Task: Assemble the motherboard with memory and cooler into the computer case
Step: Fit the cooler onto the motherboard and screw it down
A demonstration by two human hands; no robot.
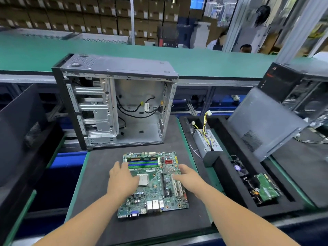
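So the motherboard (152,183) is lying flat on the dark foam mat (99,174) on the worktop, right in front of the open computer case (115,102); the case stands just past the board's far edge, open side facing the camera. Left hand (122,178) rests on the board's left side by the CPU socket, fingers relaxed and mostly straight; right hand (188,174) sits on the right edge near the white slots, fingers loosely spread, not pinching anything. The board's long axis runs away from the person, toward the case; both hands look about equally near, so I'd guess a two-handed lift forward. No cooler on it that I can see.
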